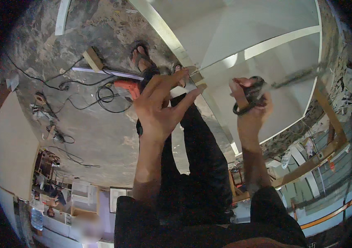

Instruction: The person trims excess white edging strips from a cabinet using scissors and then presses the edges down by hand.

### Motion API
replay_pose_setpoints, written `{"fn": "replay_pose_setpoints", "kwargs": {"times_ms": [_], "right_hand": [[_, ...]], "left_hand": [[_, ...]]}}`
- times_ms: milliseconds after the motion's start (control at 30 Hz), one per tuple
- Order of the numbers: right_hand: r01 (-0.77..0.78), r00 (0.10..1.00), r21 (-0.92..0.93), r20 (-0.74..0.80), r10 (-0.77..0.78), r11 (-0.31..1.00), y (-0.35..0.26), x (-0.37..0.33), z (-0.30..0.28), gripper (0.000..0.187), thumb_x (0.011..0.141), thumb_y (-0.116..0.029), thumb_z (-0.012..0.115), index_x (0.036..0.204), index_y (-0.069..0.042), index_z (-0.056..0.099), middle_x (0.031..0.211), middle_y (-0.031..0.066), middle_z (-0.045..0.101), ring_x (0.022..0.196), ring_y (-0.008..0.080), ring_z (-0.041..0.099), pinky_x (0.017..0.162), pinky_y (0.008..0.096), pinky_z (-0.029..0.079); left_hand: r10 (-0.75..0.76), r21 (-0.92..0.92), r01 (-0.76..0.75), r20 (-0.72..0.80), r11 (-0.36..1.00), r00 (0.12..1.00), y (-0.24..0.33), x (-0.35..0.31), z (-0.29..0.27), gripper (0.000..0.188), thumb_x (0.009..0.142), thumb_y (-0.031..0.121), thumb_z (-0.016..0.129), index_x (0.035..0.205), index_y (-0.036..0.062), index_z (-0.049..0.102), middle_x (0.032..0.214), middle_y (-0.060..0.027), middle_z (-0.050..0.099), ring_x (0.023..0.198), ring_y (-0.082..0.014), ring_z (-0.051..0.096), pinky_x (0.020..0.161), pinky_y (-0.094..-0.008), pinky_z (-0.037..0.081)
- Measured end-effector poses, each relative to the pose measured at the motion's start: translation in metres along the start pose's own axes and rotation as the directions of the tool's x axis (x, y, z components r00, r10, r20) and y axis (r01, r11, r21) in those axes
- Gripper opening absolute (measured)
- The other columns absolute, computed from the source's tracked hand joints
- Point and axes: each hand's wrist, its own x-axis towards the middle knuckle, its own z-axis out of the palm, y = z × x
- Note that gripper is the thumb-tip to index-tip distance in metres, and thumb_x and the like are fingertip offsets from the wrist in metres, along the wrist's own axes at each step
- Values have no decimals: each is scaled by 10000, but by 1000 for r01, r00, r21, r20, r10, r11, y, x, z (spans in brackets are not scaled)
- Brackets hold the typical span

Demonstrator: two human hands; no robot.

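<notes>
My left hand [157,109] is over the near left edge of a large pale panel. Its thumb and fingers are spread apart near a small yellowish piece [197,77] on the panel's light edge strip [219,118]. I cannot tell if the fingertips touch that piece. Over the panel [275,89], my right hand [252,101] is closed around what look like scissors [248,109] with black loop handles. Their long grey end points to the upper right and is smeared by motion. Partly hidden behind my left hand lies an orange and black power tool [128,87].
Black cable [107,97] lies coiled on the stained concrete floor, near a wooden block [93,60] and a pale strip [105,73]. My sandaled feet [141,58] are beside the panel. A wooden frame [329,111] and scraps stand at the right. A blurred round shape [87,227] is lower left.
</notes>
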Motion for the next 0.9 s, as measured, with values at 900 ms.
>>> {"fn": "replay_pose_setpoints", "kwargs": {"times_ms": [900], "right_hand": [[27, 999, 86, -27, -25, 996, 8, 13, 42, 227, 753, 15, 759, 870, -42, 573, 786, 49, 644, 669, 106, 630, 530, 213, 454]], "left_hand": [[-49, -195, 41, -37, 980, 998, -16, 6, 9, 262, 720, 111, 790, 956, 59, 689, 863, -30, 669, 545, -56, 533, 449, -194, 394]]}}
